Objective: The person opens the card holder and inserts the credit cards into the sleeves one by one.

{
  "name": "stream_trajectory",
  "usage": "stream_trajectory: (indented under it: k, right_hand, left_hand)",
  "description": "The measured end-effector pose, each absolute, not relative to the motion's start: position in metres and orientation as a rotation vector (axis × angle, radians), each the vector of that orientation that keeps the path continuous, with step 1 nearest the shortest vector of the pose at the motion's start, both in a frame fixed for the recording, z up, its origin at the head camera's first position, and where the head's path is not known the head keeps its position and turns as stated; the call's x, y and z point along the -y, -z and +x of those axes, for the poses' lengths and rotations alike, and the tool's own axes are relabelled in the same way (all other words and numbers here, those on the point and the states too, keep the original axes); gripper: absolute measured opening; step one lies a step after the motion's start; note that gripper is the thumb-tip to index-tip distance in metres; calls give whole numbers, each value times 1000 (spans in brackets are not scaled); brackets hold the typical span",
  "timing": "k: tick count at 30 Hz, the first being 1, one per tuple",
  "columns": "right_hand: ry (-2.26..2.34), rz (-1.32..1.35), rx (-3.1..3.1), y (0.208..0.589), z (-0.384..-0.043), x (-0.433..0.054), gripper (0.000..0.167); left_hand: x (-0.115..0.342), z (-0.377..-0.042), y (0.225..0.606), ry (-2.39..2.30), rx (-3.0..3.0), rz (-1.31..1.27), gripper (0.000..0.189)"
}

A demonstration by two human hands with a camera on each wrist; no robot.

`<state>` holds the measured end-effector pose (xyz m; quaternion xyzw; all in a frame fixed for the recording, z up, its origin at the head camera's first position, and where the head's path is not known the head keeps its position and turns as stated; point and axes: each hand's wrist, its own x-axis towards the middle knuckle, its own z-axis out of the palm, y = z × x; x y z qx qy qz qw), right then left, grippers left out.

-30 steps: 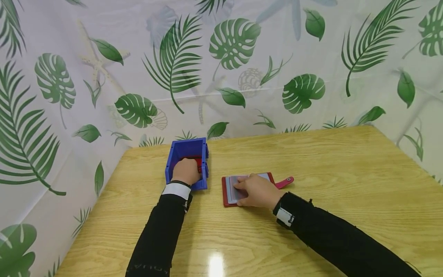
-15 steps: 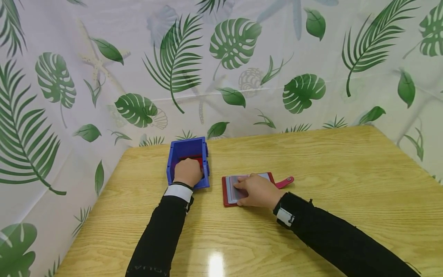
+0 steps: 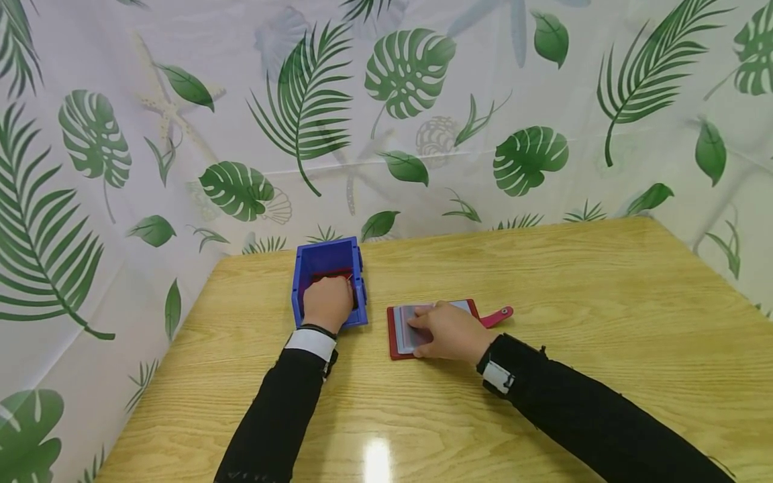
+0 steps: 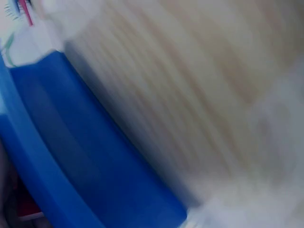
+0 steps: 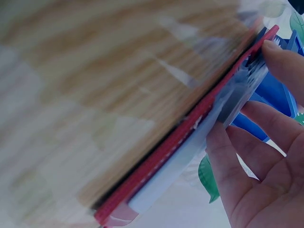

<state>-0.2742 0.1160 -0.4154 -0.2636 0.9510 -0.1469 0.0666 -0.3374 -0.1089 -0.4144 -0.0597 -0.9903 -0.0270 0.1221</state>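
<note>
In the head view my left hand [image 3: 328,303] reaches down into a blue plastic bin [image 3: 326,252], knuckles up. Its fingertips are hidden inside, so I cannot tell what they hold. Something dark red [image 3: 331,274] shows in the bin just beyond the knuckles. My right hand [image 3: 454,332] rests on a red card holder [image 3: 392,335], which lies spread on the table with its clear sleeves [image 3: 406,332] facing up. In the right wrist view its fingers [image 5: 223,152] lie extended against the sleeves, and the thumb [image 5: 282,59] touches them near the red cover's end.
A pink strap [image 3: 498,317] with a metal snap sticks out to the right of the card holder. Both lie on a wood-grain table [image 3: 574,288]. Behind it hangs a white cloth [image 3: 459,80] printed with green leaves. The bin's wall [image 4: 90,152] fills the left wrist view's lower left.
My left hand shifts slightly within the bin, and the bin moves a little to the right and away from me. The right hand and card holder stay in place.
</note>
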Motion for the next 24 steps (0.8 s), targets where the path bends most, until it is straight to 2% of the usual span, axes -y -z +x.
stream_trajectory:
  k: [7, 16, 24]
  right_hand:
    - [438, -815, -2860, 414, -275, -115, 57]
    - [445, -842, -2864, 414, -276, -116, 55]
    - [758, -728, -2675, 407, -283, -123, 41]
  left_hand:
    - [111, -338, 405, 175, 2958, -110, 17]
    - [104, -325, 373, 290, 2764, -141, 26]
    - [69, -298, 374, 713, 2790, -445, 27]
